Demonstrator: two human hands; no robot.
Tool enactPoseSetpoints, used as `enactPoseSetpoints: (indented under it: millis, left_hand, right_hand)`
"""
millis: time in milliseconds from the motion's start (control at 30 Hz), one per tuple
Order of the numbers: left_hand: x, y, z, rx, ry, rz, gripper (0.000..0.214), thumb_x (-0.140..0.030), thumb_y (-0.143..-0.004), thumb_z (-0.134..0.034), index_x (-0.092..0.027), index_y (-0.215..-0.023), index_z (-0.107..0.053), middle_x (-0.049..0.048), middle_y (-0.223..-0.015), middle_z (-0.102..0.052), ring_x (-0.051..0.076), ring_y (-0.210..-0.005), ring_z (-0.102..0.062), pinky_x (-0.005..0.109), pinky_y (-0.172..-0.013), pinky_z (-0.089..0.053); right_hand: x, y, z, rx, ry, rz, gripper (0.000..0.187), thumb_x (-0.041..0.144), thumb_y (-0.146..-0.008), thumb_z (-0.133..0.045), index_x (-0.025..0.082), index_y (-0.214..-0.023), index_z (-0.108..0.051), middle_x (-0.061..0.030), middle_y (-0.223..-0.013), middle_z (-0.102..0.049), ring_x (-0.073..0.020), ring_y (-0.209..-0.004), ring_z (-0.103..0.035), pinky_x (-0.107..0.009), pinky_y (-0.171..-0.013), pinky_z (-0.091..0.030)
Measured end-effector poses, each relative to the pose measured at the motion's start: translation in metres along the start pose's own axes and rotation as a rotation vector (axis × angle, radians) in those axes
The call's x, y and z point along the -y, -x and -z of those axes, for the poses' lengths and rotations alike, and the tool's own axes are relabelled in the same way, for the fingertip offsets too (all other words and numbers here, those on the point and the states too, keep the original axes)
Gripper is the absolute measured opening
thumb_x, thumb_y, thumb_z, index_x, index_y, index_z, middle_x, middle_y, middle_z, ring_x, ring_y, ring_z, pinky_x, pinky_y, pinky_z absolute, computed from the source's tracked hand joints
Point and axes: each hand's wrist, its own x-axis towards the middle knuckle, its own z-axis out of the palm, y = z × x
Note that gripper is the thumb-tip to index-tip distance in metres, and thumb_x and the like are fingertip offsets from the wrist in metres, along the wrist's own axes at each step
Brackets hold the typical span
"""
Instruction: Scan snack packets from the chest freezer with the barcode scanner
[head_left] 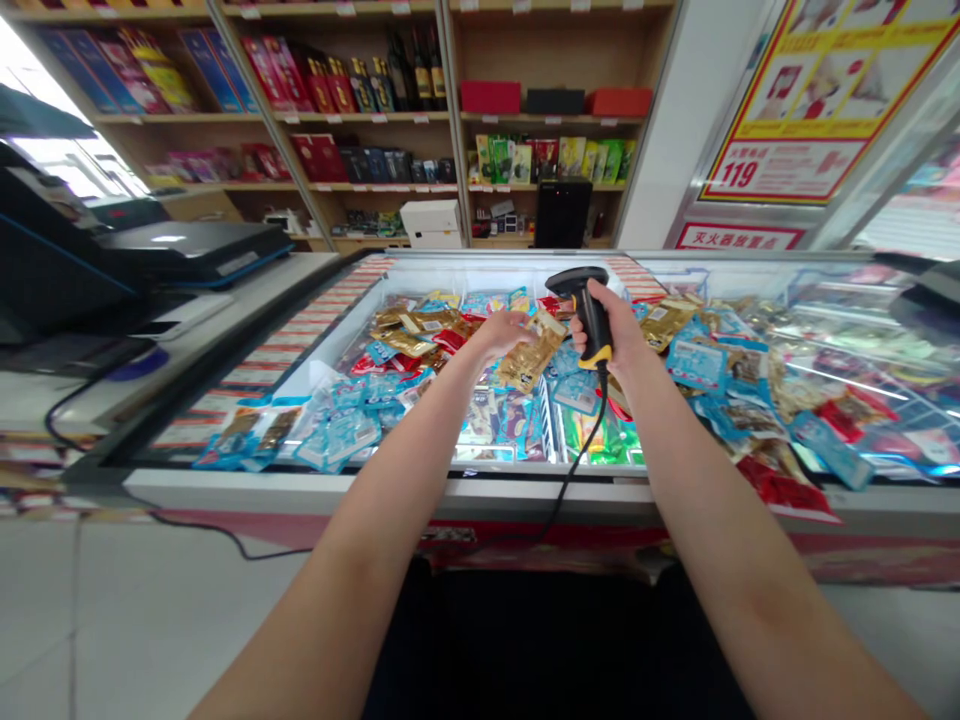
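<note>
My left hand (501, 333) is closed on a gold snack packet (531, 358), holding it up over the open chest freezer (420, 488). My right hand (613, 330) grips a black barcode scanner (587, 305) with a yellow band at the handle's base. The scanner head points left toward the packet, a short gap away. Its black cable (574, 460) hangs down over the freezer's front rim. Below both hands lie several blue, gold and red snack packets (352, 425) piled in the freezer.
A counter on the left carries a black till machine (191, 250) and cables. Wooden shelves (450, 120) with boxed goods and bottles line the back wall. A red and yellow poster (817, 100) hangs at the right. White floor tiles (135, 620) lie before the freezer.
</note>
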Motion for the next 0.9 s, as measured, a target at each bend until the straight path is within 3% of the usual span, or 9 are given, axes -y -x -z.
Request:
enactPoseSetpoints:
  millis: [133, 200, 333, 400, 500, 600, 700, 900]
  left_hand:
    - [0.001, 0.001, -0.001, -0.107, -0.364, -0.155, 0.024, -0.027, -0.087, -0.058, -0.022, -0.106, -0.073, 0.0066, -0.095, -0.073, 0.026, -0.102, -0.067, 0.033, -0.091, -0.048]
    - [-0.001, 0.006, -0.004, -0.047, -0.428, -0.186, 0.043, -0.033, -0.085, -0.063, -0.024, -0.127, -0.064, 0.0092, -0.111, -0.072, 0.027, -0.111, -0.065, 0.034, -0.096, -0.046]
    - [-0.006, 0.018, -0.005, 0.28, -0.498, -0.208, 0.116, -0.038, -0.051, -0.09, -0.02, -0.153, -0.037, 0.0173, -0.14, -0.059, 0.034, -0.129, -0.055, 0.037, -0.105, -0.042]
    - [-0.008, 0.022, -0.002, 0.357, -0.567, -0.212, 0.128, -0.04, -0.041, -0.093, -0.022, -0.154, -0.035, 0.018, -0.151, -0.05, 0.037, -0.139, -0.043, 0.041, -0.111, -0.036]
    - [-0.01, 0.023, 0.006, 0.375, -0.702, -0.19, 0.119, -0.046, -0.039, -0.092, -0.023, -0.147, -0.047, 0.0173, -0.154, -0.045, 0.041, -0.143, -0.035, 0.045, -0.113, -0.034]
    - [-0.011, 0.021, 0.011, 0.397, -0.847, -0.153, 0.091, -0.048, -0.042, -0.09, -0.02, -0.125, -0.065, 0.0188, -0.144, -0.053, 0.042, -0.136, -0.042, 0.045, -0.108, -0.04]
    - [-0.011, 0.019, 0.01, 0.375, -0.9, -0.142, 0.069, -0.044, -0.047, -0.09, -0.018, -0.108, -0.07, 0.0185, -0.13, -0.061, 0.041, -0.128, -0.05, 0.042, -0.102, -0.045]
    - [-0.004, 0.01, 0.011, 0.152, -0.713, -0.15, 0.063, -0.027, -0.068, -0.077, -0.02, -0.129, -0.059, 0.0116, -0.112, -0.071, 0.03, -0.105, -0.065, 0.033, -0.091, -0.048]
  right_hand:
    - [0.0, 0.0, 0.0, 0.0, -0.007, -0.003, 0.045, 0.061, -0.093, -0.057, 0.017, -0.099, -0.066, 0.0002, -0.051, -0.059, -0.0112, -0.035, -0.05, -0.021, -0.033, -0.041]
    - [0.0, 0.001, 0.0, -0.004, -0.01, 0.002, 0.045, 0.061, -0.094, -0.056, 0.017, -0.1, -0.066, 0.0003, -0.051, -0.059, -0.0112, -0.035, -0.05, -0.021, -0.033, -0.041]
    - [0.001, 0.002, -0.001, -0.013, 0.004, -0.002, 0.046, 0.062, -0.093, -0.056, 0.017, -0.1, -0.066, 0.0004, -0.051, -0.059, -0.0113, -0.035, -0.05, -0.021, -0.033, -0.041]
    - [0.002, 0.002, 0.0, -0.013, 0.014, -0.006, 0.047, 0.063, -0.092, -0.057, 0.017, -0.099, -0.066, 0.0004, -0.051, -0.059, -0.0114, -0.035, -0.05, -0.021, -0.033, -0.041]
    - [0.001, 0.0, 0.001, -0.01, 0.018, -0.005, 0.047, 0.063, -0.092, -0.057, 0.018, -0.098, -0.066, 0.0005, -0.051, -0.059, -0.0117, -0.036, -0.051, -0.021, -0.033, -0.042]
    - [0.001, -0.001, 0.002, -0.013, 0.015, -0.009, 0.046, 0.062, -0.093, -0.056, 0.018, -0.097, -0.065, 0.0006, -0.051, -0.059, -0.012, -0.036, -0.051, -0.021, -0.033, -0.042]
    - [0.0, 0.0, 0.001, -0.017, 0.008, -0.013, 0.045, 0.061, -0.094, -0.055, 0.018, -0.096, -0.065, 0.0004, -0.051, -0.059, -0.0115, -0.036, -0.051, -0.021, -0.033, -0.041]
    - [0.001, 0.003, -0.002, -0.009, 0.017, -0.005, 0.045, 0.061, -0.093, -0.057, 0.017, -0.098, -0.065, 0.0009, -0.051, -0.058, -0.0111, -0.035, -0.049, -0.021, -0.032, -0.041]
